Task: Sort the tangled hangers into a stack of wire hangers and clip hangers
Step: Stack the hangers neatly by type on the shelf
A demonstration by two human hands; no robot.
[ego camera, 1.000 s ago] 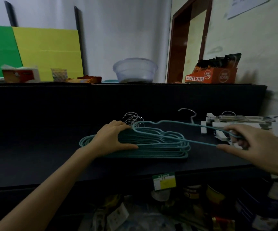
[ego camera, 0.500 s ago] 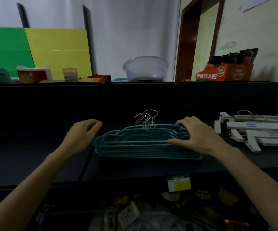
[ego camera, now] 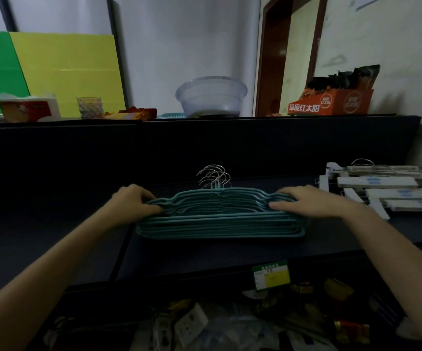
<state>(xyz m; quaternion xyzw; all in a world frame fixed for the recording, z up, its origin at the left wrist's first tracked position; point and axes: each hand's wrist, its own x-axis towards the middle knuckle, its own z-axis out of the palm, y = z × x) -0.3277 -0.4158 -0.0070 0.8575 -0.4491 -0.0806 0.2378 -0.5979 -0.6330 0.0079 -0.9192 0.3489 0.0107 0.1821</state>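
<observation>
A stack of teal wire hangers point(ego camera: 220, 221) lies flat at the middle of the dark shelf point(ego camera: 53, 239), its metal hooks point(ego camera: 213, 177) pointing away from me. My left hand point(ego camera: 134, 202) grips the stack's left end with curled fingers. My right hand point(ego camera: 306, 202) holds the right end, fingers over the top hangers and thumb along their front. A pile of white clip hangers point(ego camera: 387, 191) lies on the shelf to the right, apart from both hands.
Behind the shelf rises a dark back panel point(ego camera: 205, 148). On the ledge above stand a clear plastic bowl point(ego camera: 211, 98), an orange snack box point(ego camera: 331, 102), a glass point(ego camera: 89, 107) and a tissue pack point(ego camera: 27, 110). A green-yellow price tag point(ego camera: 270, 274) hangs at the shelf's front edge, above assorted goods.
My right hand laid a teal hanger on the stack and then slid to its right end. My left hand left the stack, then came back onto its left end.
</observation>
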